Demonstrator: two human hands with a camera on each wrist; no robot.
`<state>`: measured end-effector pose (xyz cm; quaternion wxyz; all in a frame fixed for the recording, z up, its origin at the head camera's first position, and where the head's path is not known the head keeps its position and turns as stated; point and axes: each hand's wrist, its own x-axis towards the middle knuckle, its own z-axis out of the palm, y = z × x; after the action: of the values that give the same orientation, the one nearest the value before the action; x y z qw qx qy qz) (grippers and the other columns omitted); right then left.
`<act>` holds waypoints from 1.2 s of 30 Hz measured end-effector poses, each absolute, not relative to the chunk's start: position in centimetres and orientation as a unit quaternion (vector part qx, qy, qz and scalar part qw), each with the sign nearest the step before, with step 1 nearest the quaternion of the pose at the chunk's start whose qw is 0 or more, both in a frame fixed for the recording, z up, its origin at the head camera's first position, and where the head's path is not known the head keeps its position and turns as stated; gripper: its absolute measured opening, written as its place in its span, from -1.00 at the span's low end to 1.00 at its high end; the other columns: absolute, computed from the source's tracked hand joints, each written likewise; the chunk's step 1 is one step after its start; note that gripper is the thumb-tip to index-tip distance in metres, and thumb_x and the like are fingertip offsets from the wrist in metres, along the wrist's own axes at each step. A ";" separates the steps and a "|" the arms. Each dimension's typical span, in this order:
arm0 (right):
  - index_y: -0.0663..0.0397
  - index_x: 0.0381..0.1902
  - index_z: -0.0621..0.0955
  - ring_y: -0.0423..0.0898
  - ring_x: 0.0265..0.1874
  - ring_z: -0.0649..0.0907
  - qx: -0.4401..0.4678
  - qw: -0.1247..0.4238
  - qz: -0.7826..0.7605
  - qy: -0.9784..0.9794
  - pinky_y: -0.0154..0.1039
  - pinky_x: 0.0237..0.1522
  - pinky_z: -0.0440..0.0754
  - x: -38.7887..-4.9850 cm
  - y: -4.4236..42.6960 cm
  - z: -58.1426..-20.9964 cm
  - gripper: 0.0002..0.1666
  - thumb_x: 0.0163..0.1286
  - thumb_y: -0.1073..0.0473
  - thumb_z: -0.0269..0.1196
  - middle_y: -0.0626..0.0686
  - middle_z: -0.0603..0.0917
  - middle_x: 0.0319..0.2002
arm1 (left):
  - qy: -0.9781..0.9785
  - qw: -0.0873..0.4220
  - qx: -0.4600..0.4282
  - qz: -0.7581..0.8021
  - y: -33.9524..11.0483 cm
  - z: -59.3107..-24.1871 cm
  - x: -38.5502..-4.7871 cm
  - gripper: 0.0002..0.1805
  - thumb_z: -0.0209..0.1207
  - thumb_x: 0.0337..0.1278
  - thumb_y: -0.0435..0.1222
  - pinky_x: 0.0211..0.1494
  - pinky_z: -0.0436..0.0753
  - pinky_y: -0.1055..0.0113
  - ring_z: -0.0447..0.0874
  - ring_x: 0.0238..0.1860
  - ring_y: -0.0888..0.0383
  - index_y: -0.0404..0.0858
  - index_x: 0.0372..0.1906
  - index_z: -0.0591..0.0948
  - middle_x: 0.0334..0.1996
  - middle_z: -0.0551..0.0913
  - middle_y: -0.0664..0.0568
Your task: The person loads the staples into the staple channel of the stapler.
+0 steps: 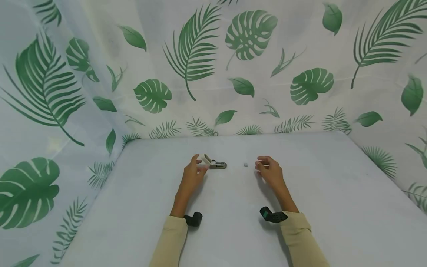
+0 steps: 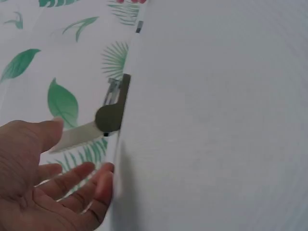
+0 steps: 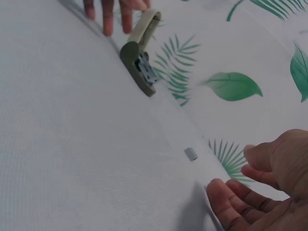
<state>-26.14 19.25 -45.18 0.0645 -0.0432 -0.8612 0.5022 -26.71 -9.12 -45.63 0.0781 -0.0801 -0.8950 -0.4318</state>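
Observation:
A small stapler point(image 1: 218, 165) lies on the white table, hinged wide apart. Its olive base point(image 3: 131, 60) rests on the surface and its cream top cover point(image 2: 77, 137) tilts up to the left, baring the metal magazine point(image 3: 147, 70). My left hand point(image 1: 193, 173) is at the raised cover, thumb and fingers spread around its end; whether they touch it I cannot tell. To the stapler's right lies a short grey strip of staples point(image 1: 245, 164), also seen in the right wrist view. Just right of that strip my right hand point(image 1: 271, 173) hovers with loosely bent fingers, holding nothing.
The white table point(image 1: 233, 222) reaches back to a leaf-printed curtain point(image 1: 207, 111), which also hangs along the left and right sides. A dark camera point(image 1: 194, 219) sits on my left wrist, and another camera point(image 1: 273, 215) on my right.

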 end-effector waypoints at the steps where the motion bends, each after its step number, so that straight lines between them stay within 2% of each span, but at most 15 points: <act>1: 0.30 0.23 0.47 0.15 0.05 0.66 -0.057 0.052 0.515 -0.854 -0.21 -0.07 0.69 -26.3 19.2 -45.3 -0.57 0.51 0.16 0.10 0.32 0.60 0.11 | -0.884 0.075 -0.076 -0.454 -9.1 -45.7 -27.0 -0.30 0.14 0.38 -0.15 0.12 0.60 0.00 0.66 0.10 -0.14 -0.34 0.46 0.19 0.25 0.53 -0.23; 4: 0.28 0.24 0.47 0.11 0.03 0.65 -0.081 0.028 0.533 -0.842 -0.33 -0.12 0.68 -26.6 19.0 -45.4 -0.58 0.51 0.20 0.09 0.31 0.60 0.10 | -0.864 0.066 -0.063 -0.495 -9.1 -46.0 -27.6 -0.33 0.12 0.40 -0.15 0.11 0.62 0.02 0.68 0.08 -0.11 -0.31 0.46 0.21 0.23 0.55 -0.21; 8: 0.23 0.21 0.51 0.08 0.01 0.65 -0.084 0.026 0.524 -0.847 -0.29 -0.08 0.68 -27.0 18.9 -45.6 -0.61 0.51 0.19 0.10 0.27 0.61 0.09 | -0.846 0.048 -0.044 -0.530 -8.7 -46.1 -28.4 -0.36 0.12 0.40 -0.12 0.15 0.58 0.01 0.73 0.00 -0.04 -0.24 0.45 0.25 0.19 0.60 -0.18; 12: 0.24 0.16 0.54 0.04 -0.07 0.67 -0.078 0.030 0.506 -0.859 -0.30 -0.14 0.68 -27.1 18.8 -45.7 -0.63 0.50 0.18 0.11 0.27 0.62 0.06 | -0.838 0.033 -0.034 -0.543 -8.2 -46.0 -28.9 -0.43 0.10 0.41 -0.10 0.15 0.56 0.00 0.77 -0.10 0.03 -0.18 0.41 0.33 0.10 0.68 -0.14; 18: 0.23 0.12 0.57 -0.02 -0.20 0.69 -0.078 0.035 0.489 -0.868 -0.38 -0.27 0.63 -27.1 18.7 -45.7 -0.65 0.49 0.16 0.12 0.26 0.64 0.02 | -0.828 0.031 -0.031 -0.559 -7.7 -45.5 -28.8 -0.59 0.08 0.42 -0.12 0.18 0.52 0.01 0.77 -0.16 -0.01 -0.21 0.23 0.49 -0.09 0.75 -0.16; 24: 0.23 0.04 0.60 -0.09 -0.33 0.66 -0.088 0.050 0.471 -0.876 -0.39 -0.36 0.58 -27.0 18.4 -45.4 -0.70 0.47 0.18 0.15 0.22 0.67 -0.06 | -0.823 0.003 -0.057 -0.565 -7.0 -45.5 -28.6 -0.62 0.10 0.41 -0.12 0.12 0.56 0.10 0.78 -0.14 -0.01 -0.22 0.18 0.51 -0.11 0.76 -0.17; 29: 0.21 0.05 0.60 -0.03 -0.27 0.66 -0.095 0.044 0.452 -0.886 -0.35 -0.31 0.58 -27.2 18.4 -45.5 -0.69 0.47 0.15 0.15 0.22 0.67 -0.03 | -0.817 -0.021 -0.079 -0.571 -6.4 -45.7 -28.5 -0.61 0.11 0.40 -0.11 0.09 0.57 0.11 0.76 -0.10 -0.03 -0.25 0.16 0.52 -0.09 0.75 -0.19; 36: 0.21 0.02 0.62 0.12 -0.07 0.64 -0.093 0.050 0.414 -0.904 -0.09 -0.11 0.58 -27.3 18.4 -46.1 -0.69 0.45 0.14 0.16 0.24 0.68 -0.03 | -0.804 -0.058 -0.082 -0.586 -5.8 -46.4 -28.5 -0.55 0.13 0.37 -0.04 0.19 0.52 0.03 0.74 -0.03 -0.04 -0.24 0.17 0.52 -0.09 0.75 -0.19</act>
<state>-27.30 18.43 -46.15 0.0498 -0.0929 -0.9043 0.4137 -28.48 -5.82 -46.38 -0.0584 -0.0818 -0.8044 -0.5855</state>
